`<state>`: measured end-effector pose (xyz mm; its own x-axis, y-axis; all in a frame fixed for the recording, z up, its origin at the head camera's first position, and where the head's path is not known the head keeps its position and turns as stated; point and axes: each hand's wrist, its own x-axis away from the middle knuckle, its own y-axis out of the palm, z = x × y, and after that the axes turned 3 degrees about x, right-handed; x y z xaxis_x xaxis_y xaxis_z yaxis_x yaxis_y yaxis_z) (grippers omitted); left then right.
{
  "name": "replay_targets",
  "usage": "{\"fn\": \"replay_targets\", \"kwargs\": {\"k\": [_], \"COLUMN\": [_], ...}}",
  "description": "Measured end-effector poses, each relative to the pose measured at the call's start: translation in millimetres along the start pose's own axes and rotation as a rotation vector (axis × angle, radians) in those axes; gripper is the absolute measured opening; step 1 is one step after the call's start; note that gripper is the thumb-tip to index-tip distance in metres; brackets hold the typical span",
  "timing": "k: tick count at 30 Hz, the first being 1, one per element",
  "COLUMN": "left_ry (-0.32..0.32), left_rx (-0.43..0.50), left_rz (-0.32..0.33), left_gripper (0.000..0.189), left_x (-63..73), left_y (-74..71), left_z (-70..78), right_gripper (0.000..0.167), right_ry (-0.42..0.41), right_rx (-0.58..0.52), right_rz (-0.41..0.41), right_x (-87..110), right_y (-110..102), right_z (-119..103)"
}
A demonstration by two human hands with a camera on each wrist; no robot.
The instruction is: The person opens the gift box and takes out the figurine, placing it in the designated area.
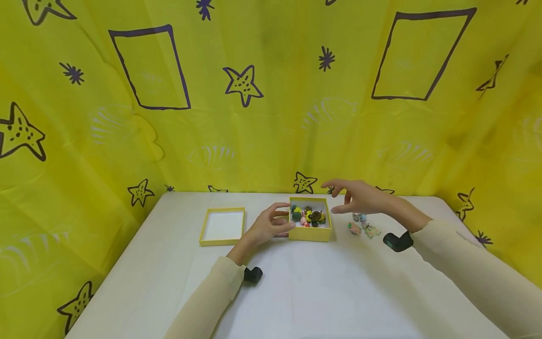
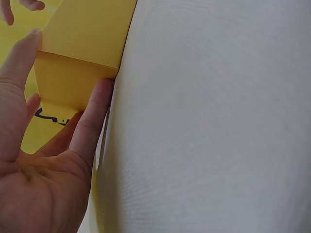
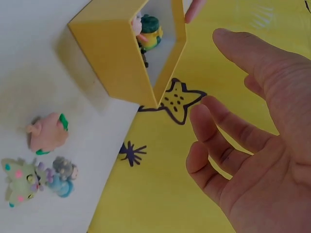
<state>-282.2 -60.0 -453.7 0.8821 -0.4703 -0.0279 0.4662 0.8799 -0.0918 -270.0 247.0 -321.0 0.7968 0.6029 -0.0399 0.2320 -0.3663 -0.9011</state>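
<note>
A yellow box (image 1: 310,235) without a cover stands on the white table, holding several small toy figures (image 1: 313,216) in green, yellow, brown, pink and red. My left hand (image 1: 269,225) touches the box's left side with extended fingers. In the left wrist view, one fingertip (image 2: 103,86) meets the box's lower corner. Above and right of the box, my right hand (image 1: 360,197) hovers with its fingers loosely bent and nothing between them. Loose figures lie to the box's right: a pink one (image 3: 48,132), a pale green one (image 3: 22,182) and a grey-blue one (image 3: 62,179).
A shallow yellow lid (image 1: 222,227) with a white inside lies left of my left hand. Behind the white table (image 1: 338,292) hangs a yellow curtain (image 1: 279,132) with dark stars and frames drawn on it.
</note>
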Motion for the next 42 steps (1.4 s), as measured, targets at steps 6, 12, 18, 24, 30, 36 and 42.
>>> {"fn": "replay_targets", "kwargs": {"k": [6, 12, 18, 24, 30, 36, 42], "left_ry": [-0.001, 0.006, -0.008, -0.005, -0.002, 0.001, 0.006], "left_rx": [0.002, 0.026, 0.042, 0.037, 0.040, 0.048, 0.044], "left_rz": [0.008, 0.005, 0.005, 0.003, 0.001, -0.001, 0.001], "left_gripper": [0.065, 0.065, 0.065, 0.064, 0.063, 0.063, 0.063], "left_x": [0.1, -0.2, -0.7, -1.1, -2.3, -2.3, -2.0], "left_y": [0.7, 1.0, 0.6, -0.1, -0.9, -0.3, 0.2], "left_z": [1.3, 0.6, 0.0, -1.3, -2.6, -3.0, -1.9], "right_gripper": [0.063, 0.062, 0.061, 0.060, 0.057, 0.055, 0.055], "right_ry": [-0.039, -0.048, -0.058, -0.062, -0.110, -0.142, -0.170], "right_rx": [-0.021, -0.031, -0.073, -0.108, -0.102, -0.100, -0.066], "right_rz": [-0.010, -0.040, -0.056, -0.074, -0.060, -0.054, -0.063], "right_x": [-13.2, -23.9, -34.3, -41.7, -46.9, -50.6, -53.2], "right_y": [7, 15, 29, 42, 54, 62, 69], "right_z": [-7, -11, -12, -10, -5, -3, -2]}}
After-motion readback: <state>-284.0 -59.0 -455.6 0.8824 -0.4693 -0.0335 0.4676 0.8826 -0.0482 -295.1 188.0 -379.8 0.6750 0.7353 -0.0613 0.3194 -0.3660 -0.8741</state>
